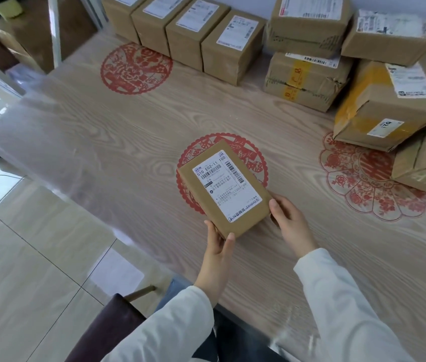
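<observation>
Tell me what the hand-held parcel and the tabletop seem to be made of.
Parcel: matte brown cardboard, with a white printed paper label stuck on. Tabletop: pale wood-grain, possibly laminate or veneer, under a clear glossy plastic sheet, judging by glare and its transparent overhang at left.

A single wide-angle camera sits on the person's head and looks forward and steeply down over the table [102, 142]. It is close to the hands: the left hand [216, 253] and the right hand [289, 222] sit low in the middle of the frame, sleeves running in from the bottom edge, and the parcel [223, 188] they hold lies near the centre. The view faces the table's far side, where cardboard boxes [185, 35] stand against the wall [269, 6] at the top. The tiled floor [24, 257] fills the left, and the table's edge runs aslant there.
</observation>
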